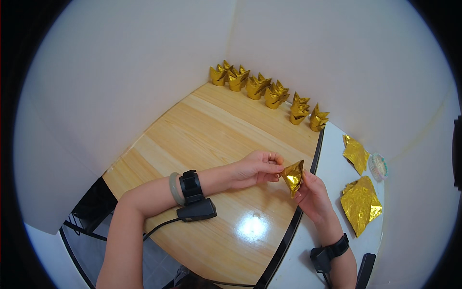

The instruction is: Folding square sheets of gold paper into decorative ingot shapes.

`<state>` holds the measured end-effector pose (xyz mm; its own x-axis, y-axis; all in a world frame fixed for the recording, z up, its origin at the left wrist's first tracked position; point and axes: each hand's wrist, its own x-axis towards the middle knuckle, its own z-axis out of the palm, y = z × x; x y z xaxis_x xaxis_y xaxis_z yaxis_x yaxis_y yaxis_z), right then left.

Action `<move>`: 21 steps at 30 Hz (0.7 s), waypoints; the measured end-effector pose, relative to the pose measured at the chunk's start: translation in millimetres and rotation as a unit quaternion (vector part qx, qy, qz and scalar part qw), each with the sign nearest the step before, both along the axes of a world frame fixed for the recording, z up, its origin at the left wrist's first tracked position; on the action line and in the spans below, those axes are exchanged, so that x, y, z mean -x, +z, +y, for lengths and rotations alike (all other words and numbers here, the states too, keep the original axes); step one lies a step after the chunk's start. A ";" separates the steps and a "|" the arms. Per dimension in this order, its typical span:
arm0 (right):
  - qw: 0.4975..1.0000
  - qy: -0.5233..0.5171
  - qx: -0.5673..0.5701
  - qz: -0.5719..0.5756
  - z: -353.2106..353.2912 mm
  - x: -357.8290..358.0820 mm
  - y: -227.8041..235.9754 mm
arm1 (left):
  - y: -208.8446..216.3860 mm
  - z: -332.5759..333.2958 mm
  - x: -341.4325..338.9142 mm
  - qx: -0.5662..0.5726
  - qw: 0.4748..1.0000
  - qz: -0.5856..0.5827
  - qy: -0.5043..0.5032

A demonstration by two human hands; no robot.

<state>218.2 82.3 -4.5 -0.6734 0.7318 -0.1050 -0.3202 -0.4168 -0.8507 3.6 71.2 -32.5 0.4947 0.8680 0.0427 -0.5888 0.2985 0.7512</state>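
Note:
A small piece of folded gold foil paper (293, 177), creased into a pointed diamond-like shape, is held up above the right part of the wooden table. My left hand (256, 169) pinches its left corner between thumb and fingertips. On the opposite side, my right hand (314, 196) grips the piece with the thumb at its edge and the fingers curled underneath, partly hidden. Close to my right hand, a stack of flat gold foil sheets (360, 206) lies on the white surface.
Several finished-looking gold foil shapes with pointed tops (258, 87) stand along the wooden table's (207, 130) far edge, by the wall. On the white surface (332, 144) are another gold foil piece (356, 155) and a round clear container (378, 167). A black strip (288, 236) separates the surfaces.

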 end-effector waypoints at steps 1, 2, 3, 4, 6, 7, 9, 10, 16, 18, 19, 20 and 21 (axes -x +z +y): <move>1.000 -0.004 -0.006 -0.003 0.5 -0.2 0.8 | 1.1 -0.3 -0.2 0.001 1.000 -0.001 -0.008; 1.000 -0.004 -0.005 -0.004 0.3 0.7 2.6 | 2.3 -0.9 -0.2 0.003 1.000 -0.002 -0.016; 1.000 -0.005 -0.013 -0.024 -0.7 2.2 5.6 | 3.9 -1.0 0.1 0.004 1.000 -0.002 -0.016; 0.999 -0.006 -0.020 -0.045 -0.9 3.2 7.0 | 5.8 -1.1 0.5 -0.025 0.998 0.051 -0.005; 0.998 0.002 -0.005 -0.061 2.3 -2.4 8.9 | 11.2 -3.3 -1.5 -0.056 0.993 0.105 0.002; 0.997 0.011 0.011 -0.076 4.5 -6.1 9.3 | 13.5 -5.5 -3.5 -0.180 0.963 0.184 0.076; 0.994 0.011 0.007 -0.105 9.3 -14.7 7.2 | 24.3 -8.8 -6.9 -0.302 0.906 0.258 0.143; 0.991 0.019 0.006 -0.133 11.2 -15.2 4.7 | 32.7 -10.5 -4.1 -0.426 0.818 0.335 0.192; 0.970 0.109 -0.012 -0.215 17.7 -14.2 -0.9 | 51.4 -16.2 0.6 -0.644 0.559 0.498 0.157; 0.938 0.040 -0.169 -0.302 12.5 -6.5 1.6 | 48.2 -14.6 3.8 -0.639 0.559 0.506 0.149; 0.868 -0.032 -0.320 -0.378 9.6 -4.0 4.7 | 45.4 -12.5 5.3 -0.644 0.547 0.519 0.129; 0.869 -0.030 -0.320 -0.377 8.9 -4.0 9.4 | 42.4 -11.7 7.6 -0.648 0.534 0.533 0.110; 0.854 -0.044 -0.386 -0.347 8.9 -5.4 16.4 | 39.2 -10.6 9.1 -0.646 0.534 0.534 0.111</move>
<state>223.7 91.2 11.9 -0.5835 0.8082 0.0795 0.3719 0.3530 -0.8585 -5.6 60.7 6.6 0.7263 0.4982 0.4736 0.4692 -0.8628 0.1881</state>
